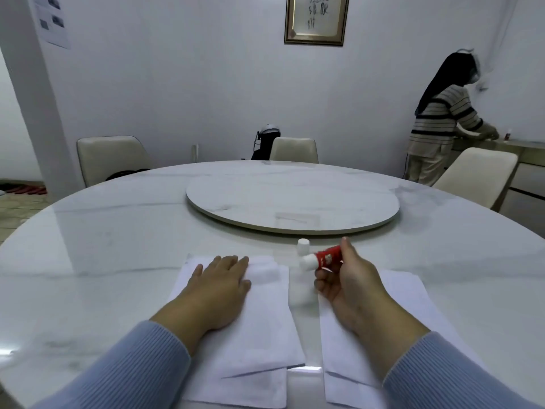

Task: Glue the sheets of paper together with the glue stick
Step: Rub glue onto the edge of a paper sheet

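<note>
Right hand (343, 278) held the small red glue stick (324, 258) above the round white marble table (118, 231), fingers curled under the tube and thumb laid along its top. The stick pointed left, its white end over the bare strip of table between the two stacks of paper. A small white cylindrical cap (303, 246) stood upright on the table just beyond that end, near the rim of the round white marble turntable (292, 202); whether the stick touched the cap was hard to tell, since that spot was blurred.

Left hand (219, 284) lay flat, palm down, with straight fingers pressing on the left stack of white paper sheets (259, 329). Near the fingertips the top sheet looked rumpled or folded. The right stack of white paper sheets (413, 293) lay beside it under the right forearm, apart from the left stack. Both arms wore light blue ribbed sleeves (126, 370).

Beyond the table stood cream upholstered chairs (112, 157), and a gold-framed picture (317, 19) hung on the white wall. At the far right a person in a striped top (439, 119) stood bent over a counter.
</note>
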Demonstrator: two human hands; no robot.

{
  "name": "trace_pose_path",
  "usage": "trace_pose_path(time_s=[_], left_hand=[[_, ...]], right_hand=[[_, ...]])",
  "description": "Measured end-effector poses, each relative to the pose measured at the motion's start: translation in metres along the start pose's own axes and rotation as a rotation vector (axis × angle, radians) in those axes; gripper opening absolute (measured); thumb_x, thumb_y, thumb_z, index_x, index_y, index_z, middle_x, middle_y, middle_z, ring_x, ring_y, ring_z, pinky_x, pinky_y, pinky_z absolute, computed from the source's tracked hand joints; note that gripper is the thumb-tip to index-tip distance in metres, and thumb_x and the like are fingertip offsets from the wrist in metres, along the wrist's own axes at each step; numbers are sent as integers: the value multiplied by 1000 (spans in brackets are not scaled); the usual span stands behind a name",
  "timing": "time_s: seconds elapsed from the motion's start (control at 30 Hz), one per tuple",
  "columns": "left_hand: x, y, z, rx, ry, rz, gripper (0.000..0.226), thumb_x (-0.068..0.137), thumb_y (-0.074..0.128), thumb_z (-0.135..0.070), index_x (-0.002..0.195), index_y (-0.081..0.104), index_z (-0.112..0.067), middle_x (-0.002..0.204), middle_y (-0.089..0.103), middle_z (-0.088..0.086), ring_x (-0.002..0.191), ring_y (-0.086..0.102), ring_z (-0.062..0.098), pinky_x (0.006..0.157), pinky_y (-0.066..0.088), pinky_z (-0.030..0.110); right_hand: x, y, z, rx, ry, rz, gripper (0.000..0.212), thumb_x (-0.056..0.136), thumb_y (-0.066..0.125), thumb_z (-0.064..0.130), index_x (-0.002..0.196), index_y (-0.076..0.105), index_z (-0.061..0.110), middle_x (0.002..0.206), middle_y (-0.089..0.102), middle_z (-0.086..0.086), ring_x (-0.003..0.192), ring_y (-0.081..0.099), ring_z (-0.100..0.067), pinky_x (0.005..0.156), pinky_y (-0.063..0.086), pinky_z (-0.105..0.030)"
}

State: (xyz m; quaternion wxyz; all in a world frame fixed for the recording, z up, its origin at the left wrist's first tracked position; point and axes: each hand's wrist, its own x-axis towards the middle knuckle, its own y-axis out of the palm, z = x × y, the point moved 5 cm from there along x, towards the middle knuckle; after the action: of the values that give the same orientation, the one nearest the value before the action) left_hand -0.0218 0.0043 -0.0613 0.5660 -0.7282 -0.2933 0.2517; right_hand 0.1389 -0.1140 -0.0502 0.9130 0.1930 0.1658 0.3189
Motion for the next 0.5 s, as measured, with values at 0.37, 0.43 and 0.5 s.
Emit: trace_pose_path(time_s=[0.37,0.43,0.5], left_hand=[[3,-19,-7,-6,51,-405,32,94,44,-28,125,50,-24,121,55,-4,116,45,21,90,32,32],[5,-14,-13,-27,91,-346,43,95,43,-32,137,39,-28,139,46,-6,132,36,19,103,29,33],[7,-4,-18,-34,82,-169,50,97,33,-39,146,24,-29,155,24,-8,144,17,17,117,15,39]], right_hand=[[6,-11,3,208,49,-45,32,97,48,35,79,50,9,58,54,-9,32,41,-13,46,37,-27],[7,-14,7,236,34,-53,32,97,48,36,78,49,10,61,54,-9,36,43,-14,46,38,-27],[8,-16,8,219,16,-60,32,96,50,37,78,49,11,59,54,-7,45,44,-16,49,39,-28]])
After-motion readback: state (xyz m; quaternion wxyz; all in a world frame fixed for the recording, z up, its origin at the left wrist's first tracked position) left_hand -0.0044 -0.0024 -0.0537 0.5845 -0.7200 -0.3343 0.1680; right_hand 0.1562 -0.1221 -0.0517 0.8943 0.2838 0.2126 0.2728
